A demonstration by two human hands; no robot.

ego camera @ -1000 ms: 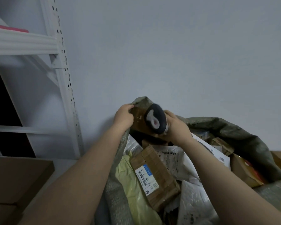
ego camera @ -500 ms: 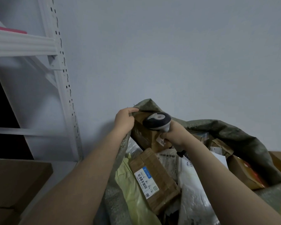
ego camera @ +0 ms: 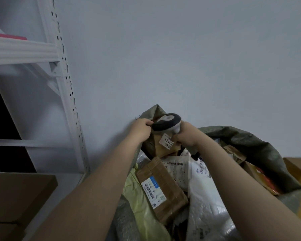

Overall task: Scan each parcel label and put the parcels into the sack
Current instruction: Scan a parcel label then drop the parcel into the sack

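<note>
Scanner (ego camera: 167,121), tight in the right hand (ego camera: 186,134), now level over the label (ego camera: 167,142); left hand (ego camera: 141,129) tight on the parcel (ego camera: 161,150).

Grey-green woven sack (ego camera: 250,141) slumped open against the far wall, packed with parcels. At its far rim a brown parcel (ego camera: 161,150) stands tilted, gripped at the top by the left hand (ego camera: 141,129), white label (ego camera: 168,142) facing near. The dark-headed scanner (ego camera: 167,121) sits just above it. Nearer lie a brown box (ego camera: 170,193) with a blue-and-white barcode label, a white mailer (ego camera: 207,197) to its right and a yellow-green bag (ego camera: 142,209) to its left.
</note>
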